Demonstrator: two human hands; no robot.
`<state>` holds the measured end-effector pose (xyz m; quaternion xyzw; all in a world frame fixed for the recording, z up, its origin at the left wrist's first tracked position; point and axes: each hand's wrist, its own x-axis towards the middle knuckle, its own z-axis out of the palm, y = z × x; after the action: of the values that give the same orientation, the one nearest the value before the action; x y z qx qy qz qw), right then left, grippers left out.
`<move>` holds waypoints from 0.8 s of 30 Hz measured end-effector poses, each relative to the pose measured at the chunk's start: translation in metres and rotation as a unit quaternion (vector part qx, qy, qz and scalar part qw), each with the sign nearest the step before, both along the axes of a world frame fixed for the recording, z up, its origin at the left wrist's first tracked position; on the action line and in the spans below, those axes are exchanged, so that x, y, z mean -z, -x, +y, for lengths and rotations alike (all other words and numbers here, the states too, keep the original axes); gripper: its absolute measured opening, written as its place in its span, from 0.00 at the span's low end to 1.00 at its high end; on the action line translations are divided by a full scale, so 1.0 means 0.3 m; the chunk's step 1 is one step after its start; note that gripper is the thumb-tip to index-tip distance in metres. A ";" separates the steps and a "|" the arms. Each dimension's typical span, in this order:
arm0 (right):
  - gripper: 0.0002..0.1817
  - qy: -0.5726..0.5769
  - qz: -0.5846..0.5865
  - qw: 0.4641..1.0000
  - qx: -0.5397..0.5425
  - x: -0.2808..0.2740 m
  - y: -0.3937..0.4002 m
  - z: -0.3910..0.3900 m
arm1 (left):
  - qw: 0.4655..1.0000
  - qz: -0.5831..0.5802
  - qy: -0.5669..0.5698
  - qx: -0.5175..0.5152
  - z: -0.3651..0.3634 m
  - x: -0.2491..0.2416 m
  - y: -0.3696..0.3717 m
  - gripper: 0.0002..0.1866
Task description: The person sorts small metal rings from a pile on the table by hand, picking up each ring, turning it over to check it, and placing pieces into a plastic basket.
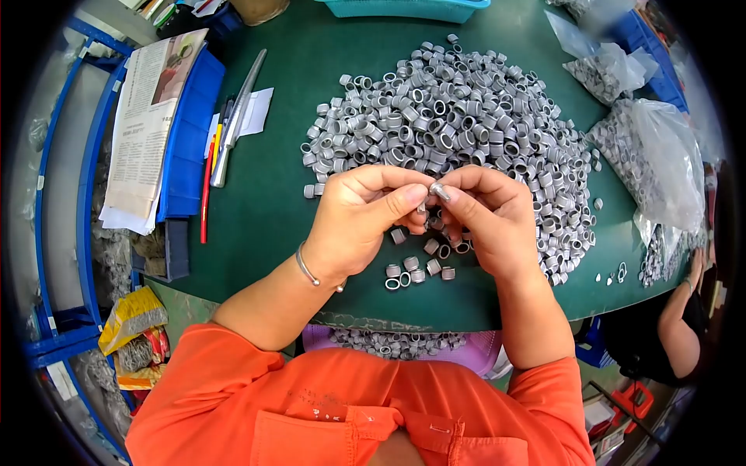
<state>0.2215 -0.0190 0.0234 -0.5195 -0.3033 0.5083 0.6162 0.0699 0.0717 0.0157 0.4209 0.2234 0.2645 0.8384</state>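
Observation:
My left hand (361,211) and my right hand (491,217) meet above the near edge of a big heap of small grey metal rings (458,116). Thumb and forefinger of each are pinched together, with a small metallic piece (432,189) between the fingertips. Its exact shape is mostly covered by the fingers. More grey pieces show dimly beneath the curled fingers. Just below my hands, several loose rings (416,276) lie on the green table (256,287).
Left: a blue bin (190,132) with newspaper (144,116), pens (208,179) and a long metal tool (237,116). Right: plastic bags of rings (660,155) and a co-worker's arm (680,334). A purple basin (486,349) holds rings under the table edge. A teal tray (404,9) stands at the back.

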 end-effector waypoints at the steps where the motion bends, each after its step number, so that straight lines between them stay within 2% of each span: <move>1: 0.06 0.000 0.000 1.000 0.001 0.000 -0.002 0.000 | 1.000 -0.001 -0.011 0.001 -0.001 -0.001 -0.001 0.09; 3: 0.07 0.031 0.066 0.997 -0.003 -0.001 -0.007 0.001 | 1.000 0.004 -0.021 0.003 -0.003 -0.003 -0.002 0.09; 4: 0.07 0.031 0.065 0.997 -0.002 0.003 -0.010 0.001 | 0.999 0.009 -0.031 0.003 -0.003 -0.003 -0.002 0.09; 6: 0.07 0.013 0.142 0.990 -0.013 0.015 -0.017 0.002 | 0.999 0.018 -0.041 0.005 -0.004 -0.001 -0.003 0.09; 10: 0.07 0.012 0.167 0.985 -0.026 0.017 -0.018 -0.001 | 0.998 0.032 -0.060 -0.009 -0.013 -0.002 -0.008 0.11; 14: 0.06 0.012 0.130 0.991 -0.015 0.015 -0.007 -0.003 | 0.995 0.052 -0.082 -0.003 -0.013 -0.006 -0.011 0.11; 17: 0.06 0.009 0.069 0.998 -0.005 0.006 0.011 -0.005 | 0.998 0.056 -0.035 -0.002 -0.007 -0.009 -0.008 0.11; 19: 0.06 0.008 0.032 0.999 -0.001 -0.001 0.020 -0.003 | 0.997 0.020 0.074 0.010 0.005 0.001 -0.002 0.11; 23: 0.05 -0.014 -0.006 1.000 0.015 0.005 0.031 -0.001 | 0.992 -0.004 0.117 0.041 0.020 0.008 0.003 0.11; 24: 0.04 -0.044 -0.049 0.997 0.034 0.012 0.035 0.001 | 0.992 -0.004 0.118 0.041 0.023 0.009 0.005 0.11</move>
<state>0.2109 -0.0187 0.0197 -0.5262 -0.3374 0.4475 0.6395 0.0685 0.0785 0.0130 0.3271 0.2319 0.2034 0.8932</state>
